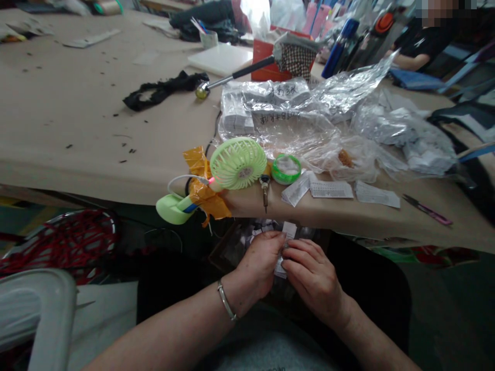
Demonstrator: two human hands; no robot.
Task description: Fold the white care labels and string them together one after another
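Note:
My left hand [261, 265], with a silver bracelet at its wrist, is closed on a small stack of white paper labels [289, 230] just below the table edge. From the other side my right hand [311, 270] presses its curled fingers against the same labels, which stick out above and below the hands. Part of the stack is hidden by my fingers. Under the hands, more white slips [266, 225] lie in a container that is mostly in shadow. Printed label strips [331, 189] rest on the table near its edge.
A green fan [238, 164] is fixed to the table edge with orange tape [214, 202]. Close by are a hanging metal-tipped tool [265, 193], a green round tub [286, 169] and purple-handled snips [427, 209]. Plastic bags [305, 129] spread behind. A person [421, 49] sits at far right.

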